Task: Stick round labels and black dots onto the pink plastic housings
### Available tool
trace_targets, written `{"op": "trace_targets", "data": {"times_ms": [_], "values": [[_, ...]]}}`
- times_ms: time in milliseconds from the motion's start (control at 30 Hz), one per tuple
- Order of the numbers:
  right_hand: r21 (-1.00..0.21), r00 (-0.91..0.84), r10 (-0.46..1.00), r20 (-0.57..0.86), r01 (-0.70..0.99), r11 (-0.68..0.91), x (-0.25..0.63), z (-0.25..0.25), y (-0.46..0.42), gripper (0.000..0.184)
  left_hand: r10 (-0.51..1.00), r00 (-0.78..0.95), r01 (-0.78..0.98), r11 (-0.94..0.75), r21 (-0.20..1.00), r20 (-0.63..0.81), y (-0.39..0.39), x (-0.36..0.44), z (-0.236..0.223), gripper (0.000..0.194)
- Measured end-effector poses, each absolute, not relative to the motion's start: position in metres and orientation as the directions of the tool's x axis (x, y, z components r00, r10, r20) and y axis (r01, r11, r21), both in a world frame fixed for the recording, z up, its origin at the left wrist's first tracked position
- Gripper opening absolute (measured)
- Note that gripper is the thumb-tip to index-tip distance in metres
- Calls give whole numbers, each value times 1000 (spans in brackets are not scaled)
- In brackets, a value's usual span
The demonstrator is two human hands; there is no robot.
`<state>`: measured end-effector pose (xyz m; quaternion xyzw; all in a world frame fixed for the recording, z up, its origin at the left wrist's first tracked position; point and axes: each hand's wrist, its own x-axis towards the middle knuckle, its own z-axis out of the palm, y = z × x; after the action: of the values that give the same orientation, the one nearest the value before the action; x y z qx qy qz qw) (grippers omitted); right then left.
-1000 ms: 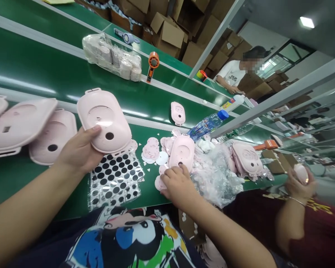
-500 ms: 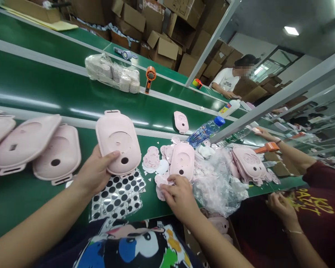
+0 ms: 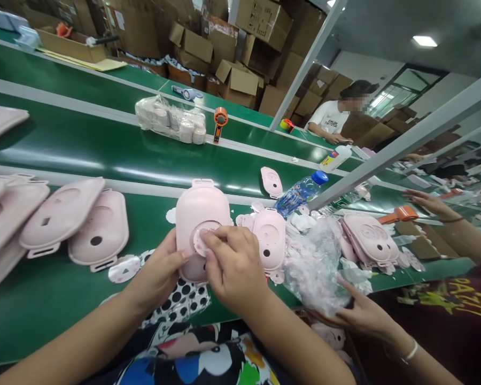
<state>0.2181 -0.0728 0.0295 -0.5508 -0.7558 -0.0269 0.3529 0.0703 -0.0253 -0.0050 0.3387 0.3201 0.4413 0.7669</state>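
My left hand grips a pale pink plastic casing upright above the green belt, its tab at the far end. My right hand pinches a round pink disc against a circular ring on the casing, and the fingers hide part of the disc. Beneath my left wrist lies a sheet of black dot stickers, partly hidden. Loose pink discs and scraps lie near my hands, and another pink casing lies to the right.
More pink casings lie at left, with a stack at right beside a crumpled plastic bag. A co-worker's hands reach in at right. A water bottle, an orange tape dispenser and cardboard boxes stand farther off.
My hands have come together at the casing. My right hand has moved from the loose pieces and now presses a disc onto it. The co-worker's hand has moved to the plastic bag.
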Motion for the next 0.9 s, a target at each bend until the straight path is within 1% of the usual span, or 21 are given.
{"op": "trace_targets", "data": {"times_ms": [133, 200, 267, 333, 400, 500, 600, 667, 733, 800, 900], "values": [[-314, -58, 781, 622, 896, 316, 221, 28, -73, 20, 898, 373, -374, 376, 848, -234, -27, 70, -8, 59], [-309, -29, 761, 648, 903, 298, 220, 29, -75, 22, 900, 355, -360, 381, 852, -252, -28, 70, -9, 54], [-327, -35, 759, 651, 889, 321, 218, 30, -77, 26, 909, 324, -347, 373, 860, -264, -28, 70, -10, 49], [-332, -42, 750, 660, 880, 341, 217, 29, -81, 26, 919, 300, -308, 346, 886, -255, -27, 68, -11, 46], [-288, -45, 720, 693, 898, 333, 216, 27, -83, 23, 929, 286, -234, 303, 924, -233, -26, 66, -10, 46], [-189, -95, 674, 733, 923, 336, 215, 26, -84, 18, 948, 266, -109, 207, 972, -172, -26, 64, -8, 46], [-156, -126, 654, 746, 922, 355, 213, 25, -81, 7, 950, 282, -38, 149, 988, -133, -26, 64, -6, 44], [-151, -125, 640, 758, 921, 359, 213, 24, -79, 2, 944, 298, -33, 160, 987, -143, -27, 64, -6, 42], [-127, -136, 620, 773, 924, 361, 213, 21, -77, 4, 938, 303, -55, 191, 980, -166, -27, 66, -7, 41], [-73, -183, 584, 791, 919, 387, 214, 19, -76, 5, 927, 315, -113, 248, 962, -202, -26, 68, -7, 42], [42, -329, 476, 816, 855, 517, 221, 18, -78, 11, 901, 321, -220, 370, 903, -291, -24, 70, -7, 42]]}}
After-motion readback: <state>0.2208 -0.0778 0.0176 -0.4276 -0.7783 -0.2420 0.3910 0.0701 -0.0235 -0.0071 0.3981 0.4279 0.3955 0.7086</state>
